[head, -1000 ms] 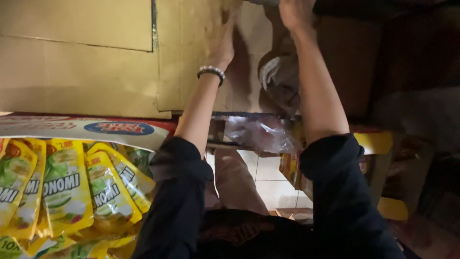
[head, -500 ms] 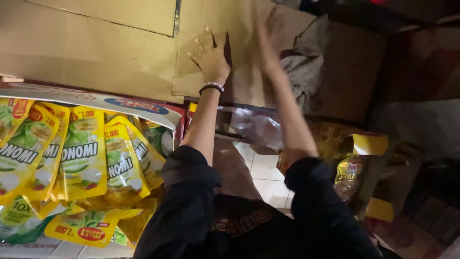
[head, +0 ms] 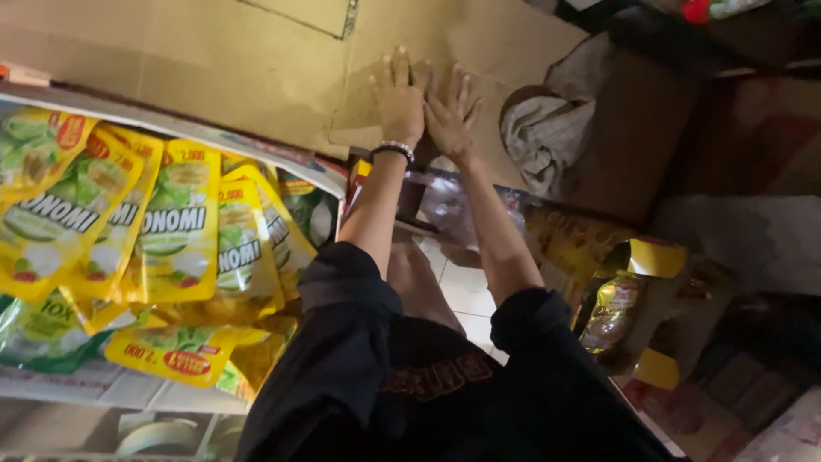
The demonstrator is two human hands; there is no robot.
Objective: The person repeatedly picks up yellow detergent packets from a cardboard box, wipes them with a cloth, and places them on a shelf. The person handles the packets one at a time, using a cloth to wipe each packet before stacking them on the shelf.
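My left hand point(head: 399, 101) lies flat with fingers spread on a brown cardboard sheet point(head: 256, 60), a beaded bracelet point(head: 393, 150) on its wrist. My right hand point(head: 451, 111) presses flat on the same cardboard right beside it, the two hands nearly touching. Neither hand holds anything. Both arms reach forward out of black sleeves point(head: 342, 342).
Yellow and green sachet packs point(head: 171, 239) hang in a bunch at the left. A grey cloth point(head: 547, 137) lies to the right of my hands. A clear bottle of yellow liquid point(head: 609, 308) and yellow packaging point(head: 581, 244) stand at the right, above white floor tiles point(head: 466, 295).
My hands have come lower in view and drawn together, side by side on the cardboard. The view has shifted, showing more of the sachets and the goods at right.
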